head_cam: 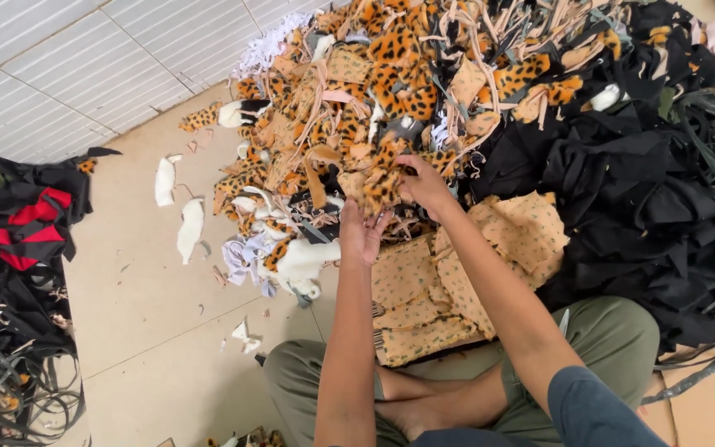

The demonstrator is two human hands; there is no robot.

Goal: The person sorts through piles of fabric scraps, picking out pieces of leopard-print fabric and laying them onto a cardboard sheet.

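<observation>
I sit cross-legged on the floor facing a big heap of leopard-print fabric scraps. My left hand reaches palm-up under a fuzzy leopard-print scrap at the heap's near edge. My right hand pinches the same scrap from its right side. Both hands hold it together. Just below my hands lie flat tan spotted fabric pieces, stacked in front of my legs. A white fur piece rests to the left of my left wrist.
A mound of black cloth fills the right side. Black and red fabric with black straps lies at the left. White scraps dot the beige tiled floor. A white tiled wall stands at the upper left.
</observation>
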